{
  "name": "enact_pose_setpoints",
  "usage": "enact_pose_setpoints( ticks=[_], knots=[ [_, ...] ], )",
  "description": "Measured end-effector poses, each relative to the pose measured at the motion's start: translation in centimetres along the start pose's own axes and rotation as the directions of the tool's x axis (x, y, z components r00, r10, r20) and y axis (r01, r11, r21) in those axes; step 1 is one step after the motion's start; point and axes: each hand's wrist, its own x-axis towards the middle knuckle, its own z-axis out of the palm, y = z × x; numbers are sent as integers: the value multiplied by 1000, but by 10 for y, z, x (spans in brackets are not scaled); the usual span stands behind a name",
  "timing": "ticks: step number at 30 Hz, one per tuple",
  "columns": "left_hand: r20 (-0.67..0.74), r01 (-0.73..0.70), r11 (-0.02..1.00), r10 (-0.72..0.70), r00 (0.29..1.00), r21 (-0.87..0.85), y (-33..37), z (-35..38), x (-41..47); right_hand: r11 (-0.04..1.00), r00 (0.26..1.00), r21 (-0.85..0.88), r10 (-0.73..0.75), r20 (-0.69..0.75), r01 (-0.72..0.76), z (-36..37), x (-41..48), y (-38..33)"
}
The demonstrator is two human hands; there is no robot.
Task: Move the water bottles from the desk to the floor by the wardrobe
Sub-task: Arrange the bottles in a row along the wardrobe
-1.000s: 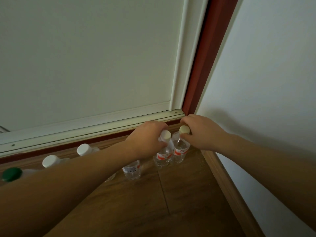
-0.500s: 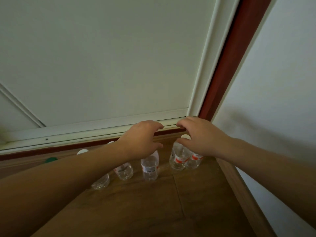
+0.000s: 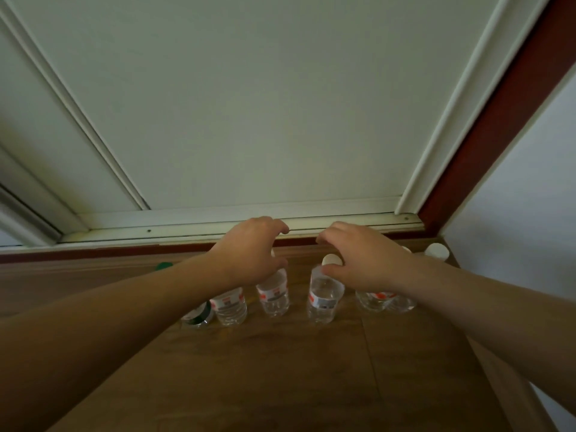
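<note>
Several clear water bottles stand in a row on the wooden floor [image 3: 280,369] in front of the white wardrobe door [image 3: 249,104]. My left hand [image 3: 252,251] hovers with curled, spread fingers over one red-labelled bottle [image 3: 274,294] and hides its cap. My right hand [image 3: 358,260] is open above a white-capped bottle [image 3: 324,297], its thumb just beside the cap. Two more bottles [image 3: 378,302] stand under my right wrist. Left of them are another bottle [image 3: 229,307] and a green-labelled bottle [image 3: 198,316], partly hidden by my left forearm.
The wardrobe's white bottom rail [image 3: 218,226] and red-brown base strip [image 3: 93,252] run behind the row. A red-brown frame post [image 3: 498,120] and a white wall [image 3: 530,213] close the corner at right. A wooden skirting board [image 3: 514,385] follows that wall.
Both hands have let go of the two bottle caps in the corner and opened. They have shifted left along the row, away from the corner.
</note>
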Motion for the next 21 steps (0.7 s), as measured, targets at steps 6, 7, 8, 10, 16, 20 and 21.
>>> enact_pose_setpoints(
  ticks=[6,7,8,10,16,20,21],
  knots=[
    [70,71,997,-73,995,24,-11,9,-4,1000,998,-12,0,64,1,11,2,2],
    [76,75,997,-76,994,21,-11,9,-5,1000,997,-14,2,76,-1,12,2,3],
    [79,75,997,-76,994,16,-11,10,-4,1000,996,-13,4,86,-3,13,2,3],
    [82,77,997,-77,994,1,-9,10,-3,1000,995,-6,16,103,-15,13,2,5],
    [109,87,995,-82,991,-47,-1,10,0,999,994,27,42,99,-45,15,0,9],
    [124,58,997,-51,991,-54,6,9,2,993,994,46,107,25,-108,7,3,15],
    [133,43,997,-35,990,-58,8,8,2,991,992,51,124,9,-124,5,4,16]
  ],
)
